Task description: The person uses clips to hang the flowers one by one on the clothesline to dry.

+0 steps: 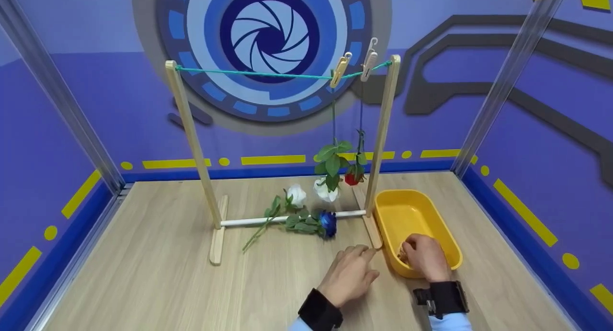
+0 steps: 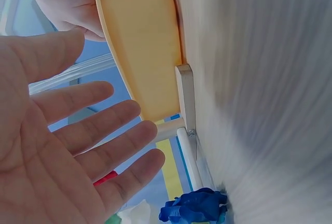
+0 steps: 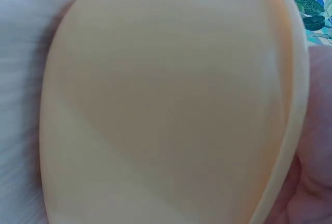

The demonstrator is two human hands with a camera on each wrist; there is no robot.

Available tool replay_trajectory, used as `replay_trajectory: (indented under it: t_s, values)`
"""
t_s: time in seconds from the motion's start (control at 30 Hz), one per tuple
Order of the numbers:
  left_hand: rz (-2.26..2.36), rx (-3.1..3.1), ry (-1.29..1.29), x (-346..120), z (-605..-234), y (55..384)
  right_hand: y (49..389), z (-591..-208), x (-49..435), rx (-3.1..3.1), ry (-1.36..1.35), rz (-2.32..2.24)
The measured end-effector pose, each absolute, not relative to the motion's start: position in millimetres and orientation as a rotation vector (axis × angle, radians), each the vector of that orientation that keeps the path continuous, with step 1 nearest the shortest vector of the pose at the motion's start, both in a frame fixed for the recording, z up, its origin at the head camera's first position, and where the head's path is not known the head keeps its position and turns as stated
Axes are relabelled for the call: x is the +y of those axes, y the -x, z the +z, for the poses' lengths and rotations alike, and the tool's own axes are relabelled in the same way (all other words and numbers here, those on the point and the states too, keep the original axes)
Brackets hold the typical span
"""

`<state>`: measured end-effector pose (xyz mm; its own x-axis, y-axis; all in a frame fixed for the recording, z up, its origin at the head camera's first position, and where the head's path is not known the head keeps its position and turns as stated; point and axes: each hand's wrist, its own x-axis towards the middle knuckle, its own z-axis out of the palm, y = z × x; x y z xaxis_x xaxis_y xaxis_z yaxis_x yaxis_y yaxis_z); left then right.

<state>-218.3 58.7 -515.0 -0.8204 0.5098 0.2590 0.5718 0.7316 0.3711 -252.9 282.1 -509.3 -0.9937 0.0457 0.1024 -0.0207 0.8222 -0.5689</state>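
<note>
My right hand (image 1: 426, 256) reaches into a yellow plastic basin (image 1: 409, 201), fingers bent down at small tan pieces (image 1: 402, 254) by its near left side. Whether the fingers pinch one is hidden, and the right wrist view shows mostly the basin's outer wall (image 3: 166, 105). Palm down, my left hand (image 1: 352, 273) is by the rack's right foot (image 1: 371, 230), fingers spread, holding nothing. A white rose (image 1: 326, 189) and a red rose (image 1: 352, 178) hang upside down from the green string (image 1: 249, 73), clipped by a yellowish clothespin (image 1: 340, 70) and a pale clothespin (image 1: 368, 65).
A loose white rose (image 1: 296, 196) and a blue rose (image 1: 328, 224) lie at the white crossbar (image 1: 249, 222) of the wooden rack. Its left post (image 1: 191, 139) stands on a foot (image 1: 217, 245). Purple patterned walls (image 1: 119, 106) enclose the wood-grain table (image 1: 158, 264).
</note>
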Motion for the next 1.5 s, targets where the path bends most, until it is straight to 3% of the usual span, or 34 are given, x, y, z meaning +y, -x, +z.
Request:
replay_trajectory:
  t_s: [0.27,0.9,1.5]
  values:
    - [-0.65,-2.739,0.847,53.6,-514.5,219.6,250.8,-499.0,278.8,-2.667,0.039,0.88]
    - [-0.826,-2.635,0.834,46.4,-506.3,223.0,243.2,-483.2,248.5,-2.33,-0.242,0.989]
    - [-1.072,-2.524,0.579,25.0,-512.3,223.8,233.7,-487.8,199.4,-2.363,-0.449,1.331]
